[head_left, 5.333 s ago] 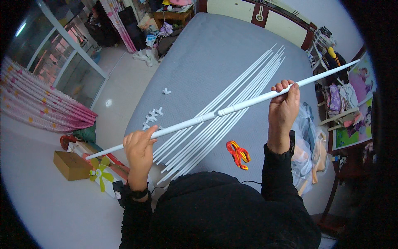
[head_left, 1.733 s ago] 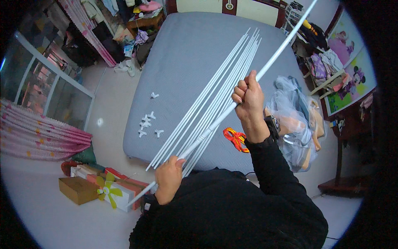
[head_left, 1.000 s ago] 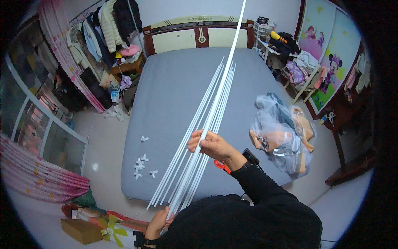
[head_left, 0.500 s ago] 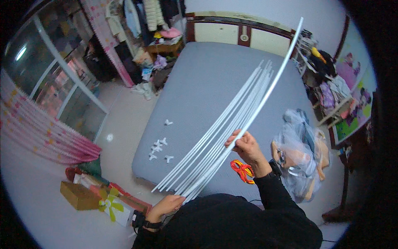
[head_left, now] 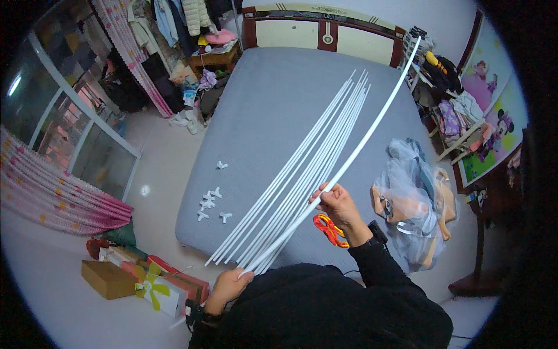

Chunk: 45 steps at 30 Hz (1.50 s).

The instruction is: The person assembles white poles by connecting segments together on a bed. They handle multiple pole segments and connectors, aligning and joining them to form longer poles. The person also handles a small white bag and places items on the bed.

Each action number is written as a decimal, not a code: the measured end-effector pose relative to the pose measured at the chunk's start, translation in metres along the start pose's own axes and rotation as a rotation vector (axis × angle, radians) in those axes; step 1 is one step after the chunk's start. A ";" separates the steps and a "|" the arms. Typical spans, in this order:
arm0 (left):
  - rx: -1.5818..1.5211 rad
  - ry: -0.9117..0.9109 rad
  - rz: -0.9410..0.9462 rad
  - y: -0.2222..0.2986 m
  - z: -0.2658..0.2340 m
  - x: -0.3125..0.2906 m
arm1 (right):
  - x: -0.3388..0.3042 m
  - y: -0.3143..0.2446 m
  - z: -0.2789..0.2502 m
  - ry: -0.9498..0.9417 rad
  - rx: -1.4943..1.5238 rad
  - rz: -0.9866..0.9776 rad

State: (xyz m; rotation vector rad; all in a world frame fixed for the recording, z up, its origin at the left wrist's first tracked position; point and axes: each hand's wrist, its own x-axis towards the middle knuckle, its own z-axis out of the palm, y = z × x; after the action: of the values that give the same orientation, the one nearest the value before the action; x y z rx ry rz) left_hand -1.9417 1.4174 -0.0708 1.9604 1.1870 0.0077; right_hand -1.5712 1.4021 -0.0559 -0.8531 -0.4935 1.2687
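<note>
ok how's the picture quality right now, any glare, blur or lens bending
Head view: the white pole looks bowed, likely fisheye distortion; the corners fall to black; a glare spot shines on the floor and a light streak on the glass door; the left hand and right hand show no strong motion blur.

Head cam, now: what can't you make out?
All in the head view:
Part of the held white pole: covered by the left hand.
Near ends of some loose white poles: behind left hand and black top.
Clustered white branched connectors: overlapping, too small to count surely.
Anything under the sheer fabric heap: hidden by its folds.
</note>
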 end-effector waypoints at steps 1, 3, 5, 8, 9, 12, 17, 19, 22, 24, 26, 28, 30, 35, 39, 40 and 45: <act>0.096 0.078 -0.018 0.004 0.003 0.000 | 0.002 0.003 -0.001 0.057 -0.022 0.015; 0.322 0.213 -0.070 0.009 0.006 -0.002 | 0.005 0.006 -0.003 0.164 -0.052 0.074; 0.302 0.184 -0.033 0.008 0.006 -0.002 | 0.004 0.006 -0.005 0.153 -0.094 0.092; -0.035 -0.007 0.019 -0.005 0.007 0.000 | -0.002 -0.004 -0.013 0.092 -0.043 0.095; -0.195 -0.119 -0.003 -0.011 0.009 0.000 | -0.003 -0.009 -0.016 0.040 0.073 0.012; -0.496 -0.443 -0.109 -0.028 0.013 -0.001 | 0.012 -0.034 -0.029 -0.006 0.652 -0.142; -0.688 -0.725 -0.291 -0.041 -0.002 -0.004 | 0.027 -0.103 -0.060 -0.345 0.832 -0.420; -0.685 -0.711 -0.237 -0.038 -0.006 -0.005 | 0.026 -0.122 -0.066 -0.470 0.856 -0.502; -0.432 -0.516 -0.077 -0.026 -0.001 -0.003 | 0.023 -0.137 -0.069 -0.457 0.823 -0.543; -0.275 -0.268 0.117 -0.018 0.007 -0.002 | 0.022 -0.140 -0.071 -0.293 0.744 -0.507; -0.146 -0.168 0.078 -0.013 0.009 -0.002 | 0.023 -0.139 -0.074 -0.139 0.681 -0.495; -0.019 -0.073 0.067 -0.010 0.011 -0.002 | 0.025 -0.135 -0.078 0.031 0.612 -0.484; 0.129 0.012 0.052 -0.009 0.010 -0.003 | 0.028 -0.128 -0.083 0.216 0.541 -0.479; 0.346 0.178 -0.011 -0.020 0.016 0.000 | 0.049 -0.094 -0.100 0.620 0.486 -0.402; 0.159 0.162 -0.126 -0.053 0.034 0.006 | 0.074 -0.031 -0.121 0.723 0.420 -0.244; 0.094 0.152 -0.163 -0.063 0.040 0.007 | 0.080 -0.010 -0.125 0.727 0.399 -0.212; -0.013 0.109 -0.131 -0.094 0.074 0.018 | 0.091 0.095 -0.114 0.589 -0.001 0.147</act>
State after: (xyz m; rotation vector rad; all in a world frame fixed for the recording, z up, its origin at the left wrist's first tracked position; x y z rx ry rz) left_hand -1.9713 1.4038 -0.1876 1.8875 1.3819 0.0549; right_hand -1.5223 1.4632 -0.2112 -1.2226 0.0397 1.0792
